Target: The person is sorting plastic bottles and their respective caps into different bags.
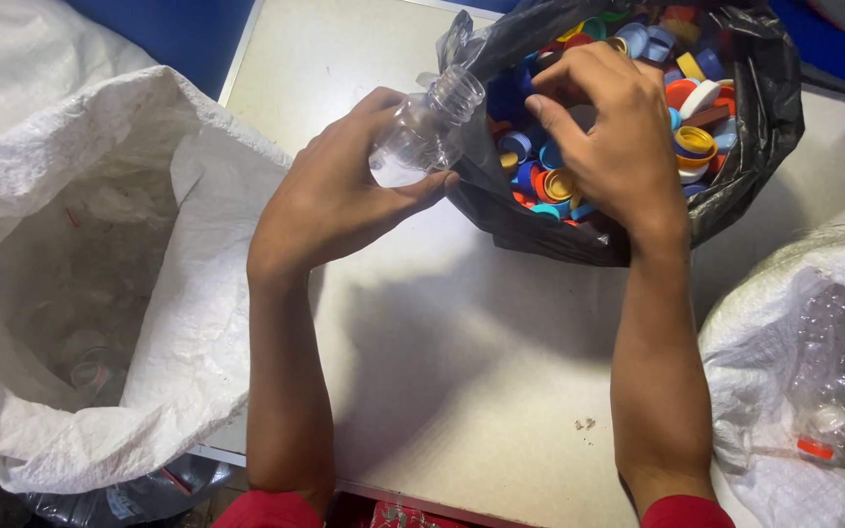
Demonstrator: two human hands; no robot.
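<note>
Left fingers: wrapped around the body of a clear plastic bottle (425, 132), thumb on its lower side, clamped on it.
Left hand (339, 191): just left of the black bag, holding the bottle tilted with its open, capless neck against the bag's rim.
Right fingers: curled together over the caps; whether they pinch a cap cannot be told.
Right hand (608, 132): palm down inside the mouth of the black bag (755, 127), resting over the caps.
Caps (691, 103): a loose heap of blue, orange, yellow, red and white bottle caps filling the black bag.
Table (462, 362): pale top, bearing the black bag at its far edge.
Left sack (149, 254): white woven, well left of the black bag, open, with clear bottles dimly visible inside.
Right sack (804, 323): white woven, below and right of the black bag, holding capped clear bottles.
</note>
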